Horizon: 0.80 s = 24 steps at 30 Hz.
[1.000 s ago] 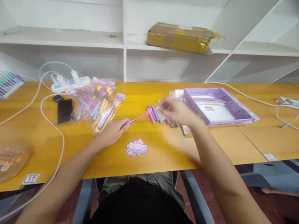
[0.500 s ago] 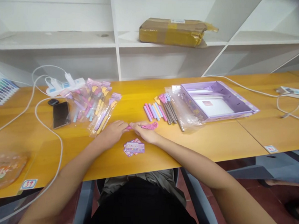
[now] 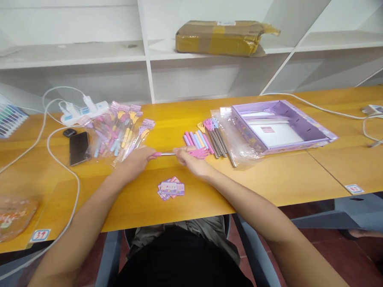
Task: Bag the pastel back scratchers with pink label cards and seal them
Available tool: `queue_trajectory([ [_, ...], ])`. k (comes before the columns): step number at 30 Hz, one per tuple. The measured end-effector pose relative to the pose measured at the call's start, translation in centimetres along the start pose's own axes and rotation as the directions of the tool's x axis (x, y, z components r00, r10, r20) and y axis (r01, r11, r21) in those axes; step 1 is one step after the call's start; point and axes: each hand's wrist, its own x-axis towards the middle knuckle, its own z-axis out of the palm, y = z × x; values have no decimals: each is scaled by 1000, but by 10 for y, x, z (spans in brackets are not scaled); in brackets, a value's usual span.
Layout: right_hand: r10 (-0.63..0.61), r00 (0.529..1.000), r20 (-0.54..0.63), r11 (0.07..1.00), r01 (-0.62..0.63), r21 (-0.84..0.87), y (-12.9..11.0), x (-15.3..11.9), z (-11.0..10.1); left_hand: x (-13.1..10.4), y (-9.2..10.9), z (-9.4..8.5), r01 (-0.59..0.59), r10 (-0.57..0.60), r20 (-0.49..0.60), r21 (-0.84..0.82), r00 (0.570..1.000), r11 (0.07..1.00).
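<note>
A pink back scratcher with a metal rod lies level between my hands, above the desk. My left hand is closed round its pink handle end. My right hand grips it near the pink claw head, which sticks out to the right. Below them, a small fanned stack of printed cards rests on the desk. Right of my hands are pink, blue and yellow handle tubes and several metal rods with claw heads. Bagged back scratchers lie in a pile beyond my left hand.
A purple open box stands at the right, beside clear plastic bags. On the left are a phone, a power strip and white cables. A taped parcel sits on the shelf behind the orange desk.
My hands have moved apart, the right one shifting right with the claw head. A length of metal rod now shows between them.
</note>
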Motion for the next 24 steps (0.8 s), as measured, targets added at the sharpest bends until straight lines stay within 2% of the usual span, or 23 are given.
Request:
queue_trajectory([
  [3, -30, 1000, 3, 999, 30, -29, -3, 2, -20, -1, -9, -7, 63, -62, -5, 36, 998, 997],
  [7, -88, 996, 8, 992, 88, -89, -7, 4, -42, -1, -15, -10, 20, -20, 8, 16, 1000, 1000],
  [9, -156, 987, -47, 986, 152, -66, -10, 2, -62, -2, -21, -15, 59, -59, -28, 17, 998, 998],
  [10, -208, 971, -114, 978, 205, -39, -12, 1, -76, -2, -25, -18, 102, -100, -66, 24, 993, 994],
  [11, -271, 939, -212, 961, 276, -5, -13, 1, -91, -2, -28, -21, 151, -147, -108, 32, 983, 988],
  [13, -377, 837, -396, 912, 410, 0, -14, 4, -121, -2, -30, -24, 216, -202, -200, 49, 959, 975],
  [15, -406, 740, -536, 893, 446, -60, -11, 11, -145, -1, -26, -21, 205, -187, -241, 51, 952, 977],
  [17, -387, 669, -635, 901, 422, -105, -7, 19, -157, 0, -17, -13, 158, -146, -210, 40, 967, 987],
  [19, -361, 620, -697, 912, 391, -124, -2, 25, -162, 0, -8, -4, 133, -127, -146, 29, 981, 991],
  [22, -376, 556, -741, 917, 336, -214, 4, 26, -166, -3, -2, 1, 148, -146, -68, 30, 987, 988],
  [24, -432, 527, -732, 902, 242, -358, 6, 23, -166, -5, -1, 0, 160, -158, -51, 37, 986, 986],
])
